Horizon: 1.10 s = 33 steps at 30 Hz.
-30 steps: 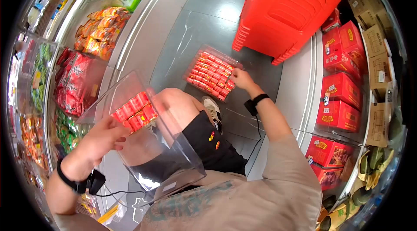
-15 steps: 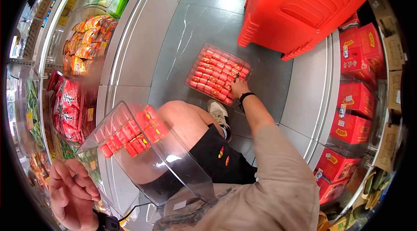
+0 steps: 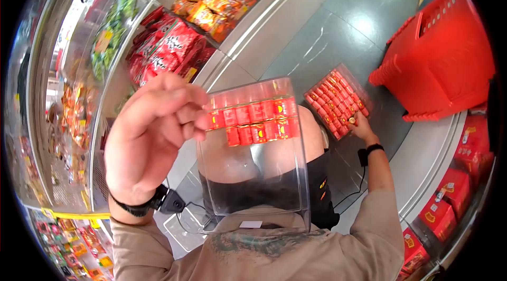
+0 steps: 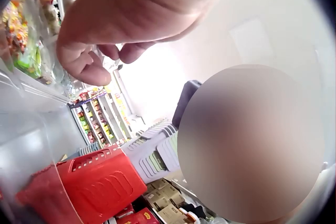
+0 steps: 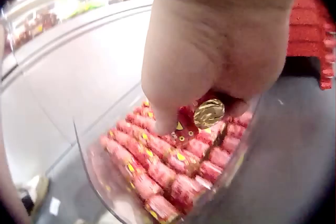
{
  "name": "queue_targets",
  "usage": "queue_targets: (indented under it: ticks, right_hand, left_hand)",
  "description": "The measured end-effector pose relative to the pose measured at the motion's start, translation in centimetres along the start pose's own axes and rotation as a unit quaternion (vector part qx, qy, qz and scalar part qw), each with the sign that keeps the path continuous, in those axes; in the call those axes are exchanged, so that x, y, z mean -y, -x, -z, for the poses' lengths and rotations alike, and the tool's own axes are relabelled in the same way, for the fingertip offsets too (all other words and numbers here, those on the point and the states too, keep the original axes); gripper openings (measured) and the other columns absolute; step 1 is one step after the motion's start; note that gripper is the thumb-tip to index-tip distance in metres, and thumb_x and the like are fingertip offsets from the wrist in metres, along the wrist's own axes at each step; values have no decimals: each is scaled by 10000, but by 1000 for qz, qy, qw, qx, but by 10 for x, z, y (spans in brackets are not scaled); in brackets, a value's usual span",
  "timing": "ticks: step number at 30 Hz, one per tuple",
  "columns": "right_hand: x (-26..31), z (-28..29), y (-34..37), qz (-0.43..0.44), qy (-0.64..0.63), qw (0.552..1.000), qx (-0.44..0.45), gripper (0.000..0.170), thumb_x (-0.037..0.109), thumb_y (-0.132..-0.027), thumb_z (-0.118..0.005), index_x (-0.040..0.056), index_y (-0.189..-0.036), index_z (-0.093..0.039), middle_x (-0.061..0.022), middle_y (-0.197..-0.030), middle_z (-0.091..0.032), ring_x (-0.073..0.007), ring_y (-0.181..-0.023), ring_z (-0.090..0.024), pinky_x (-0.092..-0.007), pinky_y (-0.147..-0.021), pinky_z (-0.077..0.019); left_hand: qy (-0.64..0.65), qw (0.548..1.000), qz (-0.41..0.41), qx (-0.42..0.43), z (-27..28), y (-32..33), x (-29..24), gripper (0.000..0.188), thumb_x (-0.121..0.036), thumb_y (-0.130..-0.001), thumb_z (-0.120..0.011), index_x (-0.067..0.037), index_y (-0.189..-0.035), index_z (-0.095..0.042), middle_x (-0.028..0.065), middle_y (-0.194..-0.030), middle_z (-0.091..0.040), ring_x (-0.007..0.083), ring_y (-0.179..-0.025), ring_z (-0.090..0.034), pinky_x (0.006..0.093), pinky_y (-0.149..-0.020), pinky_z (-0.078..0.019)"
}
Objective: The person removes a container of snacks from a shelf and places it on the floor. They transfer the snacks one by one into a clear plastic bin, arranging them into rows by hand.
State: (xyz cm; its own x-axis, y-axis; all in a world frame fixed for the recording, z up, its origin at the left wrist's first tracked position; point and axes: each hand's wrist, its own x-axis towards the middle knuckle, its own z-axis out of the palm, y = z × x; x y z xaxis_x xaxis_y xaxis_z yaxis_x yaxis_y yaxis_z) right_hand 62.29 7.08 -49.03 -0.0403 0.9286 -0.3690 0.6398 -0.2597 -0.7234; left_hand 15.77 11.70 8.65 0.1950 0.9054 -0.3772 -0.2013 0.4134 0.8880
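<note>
One red cylindrical roll with a gold end (image 5: 209, 112) is being pinched by the right hand (image 3: 360, 127), whose thumb and fingers are being kept closely bent around it. It is being held just above tight rows of similar red rolls (image 3: 334, 102) in a clear plastic bin (image 3: 362, 90) on the dark grey tiled floor (image 3: 311, 43). In the right wrist view, the fingertips are being partly hidden by the hand's own bulk, and the roll's printing is being blurred.

The left hand (image 3: 158, 133) is being held raised, its fingers loosely curled with nothing seen in them. One corner of a second clear plastic bin (image 3: 248, 89) over the lap is being covered by it; whether that bin is being touched cannot be told. Two uneven rows of red rolls (image 3: 257, 113) are being contained there.

Farther out, the floor is being partly blocked by a red plastic stack with slotted sides (image 3: 443, 59). Shiny red cardboard boxes (image 3: 441, 215) are being cut off by the dark rim of the head view.
</note>
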Motion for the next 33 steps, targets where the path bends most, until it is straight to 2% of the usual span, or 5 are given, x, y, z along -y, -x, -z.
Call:
queue_targets:
  ticks: [4, 11, 15, 26, 33]
  right_hand:
    - [110, 72, 38, 72, -197, 976, -58, 340, 48, -896, -664, 84, -1130, -421, 7, -1003, -429, -87, -909, -426, -238, -811, -401]
    - [412, 164, 160, 323, -252, 912, -10, 360, -12, -887, -628, 52, -1176, -423, -4, -1058, -442, -89, -967, -439, -233, -869, -387]
    - [516, 151, 190, 299, -282, 904, 113, 373, 135, -934, -680, 44, -1208, -445, -14, -1039, -508, -85, -983, -514, -258, -872, -449]
    - [562, 76, 186, 140, -308, 883, 326, 391, 267, -1014, -581, 42, -1305, -451, -42, -1158, -592, -112, -982, -577, -272, -814, -481]
    - [525, 74, 167, 158, -81, 969, 173, 307, 311, -973, -643, 56, -1118, -553, -61, -1031, -618, -109, -914, -562, -275, -759, -471]
  left_hand:
    - [-18, 1000, 0, -23, 0, 10, -3, 74, -156, -945, -558, -83, -940, -550, 75, -972, -660, 178, -807, -632, 318, -722, -491]
    - [-149, 986, -60, 51, -11, 42, -19, 85, -128, -909, -629, -77, -970, -598, 34, -938, -657, 134, -839, -642, 301, -755, -502]
    - [-343, 909, -208, 108, -13, 68, -3, 523, 10, -781, -749, -56, -1250, -525, 44, -1087, -590, 127, -888, -608, 295, -820, -515]
    - [-550, 794, -237, 108, 11, 65, 40, 472, -40, -714, -800, 14, -1124, -572, 170, -1026, -644, 274, -879, -659, 363, -778, -539]
    - [-746, 660, -45, 75, 22, 31, 63, 448, -283, -715, -827, 6, -1016, -664, 192, -926, -701, 342, -889, -677, 407, -776, -528]
